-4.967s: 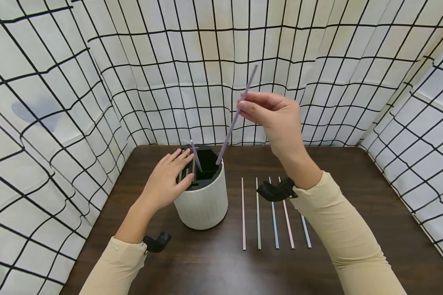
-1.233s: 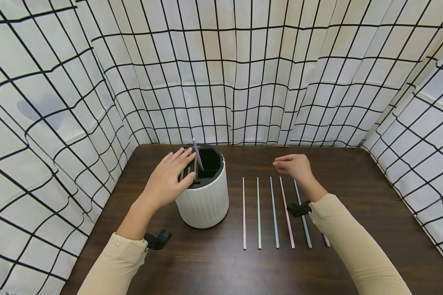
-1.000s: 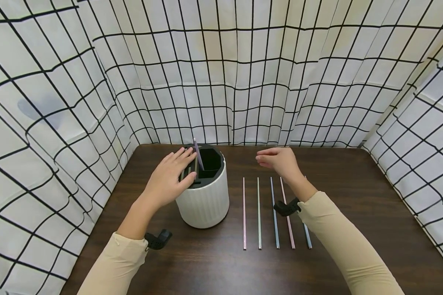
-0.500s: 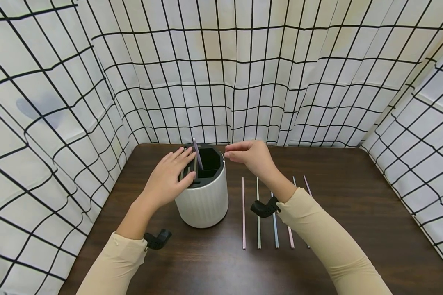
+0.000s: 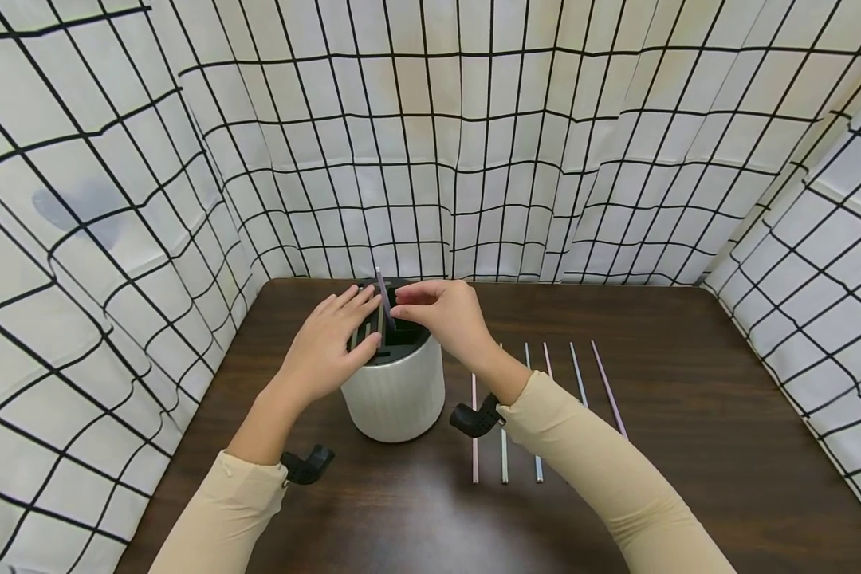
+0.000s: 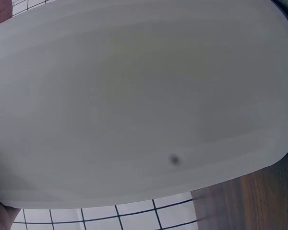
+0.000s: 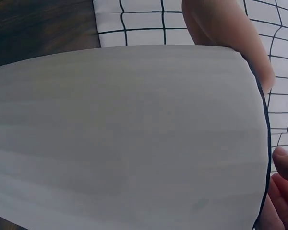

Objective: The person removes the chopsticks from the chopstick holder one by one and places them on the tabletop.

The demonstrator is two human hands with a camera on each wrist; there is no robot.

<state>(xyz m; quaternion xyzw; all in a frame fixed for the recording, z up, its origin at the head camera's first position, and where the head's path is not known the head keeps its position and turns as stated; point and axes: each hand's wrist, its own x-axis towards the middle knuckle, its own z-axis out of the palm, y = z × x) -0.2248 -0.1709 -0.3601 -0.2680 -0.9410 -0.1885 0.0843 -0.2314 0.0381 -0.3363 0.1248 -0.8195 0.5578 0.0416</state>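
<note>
A white ribbed utensil holder [image 5: 395, 402] with a black divided top stands left of centre. My left hand [image 5: 323, 343] rests on its top left edge, fingers spread. One pale purple chopstick [image 5: 383, 285] leans upright out of the holder. My right hand [image 5: 454, 319] is over the opening, with thumb and forefinger apart, close beside that chopstick; whether they touch it is unclear. In the right wrist view, the holder's wall [image 7: 134, 134] fills most of the frame, and my right fingertips [image 7: 284, 170] show at the edge. The left wrist view is mostly holder wall [image 6: 134, 105].
To the holder's right, several chopsticks lie in a row, among them a pink one [image 5: 475, 462], a green one [image 5: 505, 462] and a purple one [image 5: 608, 391]. My right forearm covers parts of them. A grid-patterned white curtain [image 5: 502, 199] surrounds the dark wooden table [image 5: 725, 414].
Earlier, my right hand held a purple chopstick over the holder; that chopstick now lies at the row's right end. Since then, the right hand has moved left to the holder. My left hand stays put.
</note>
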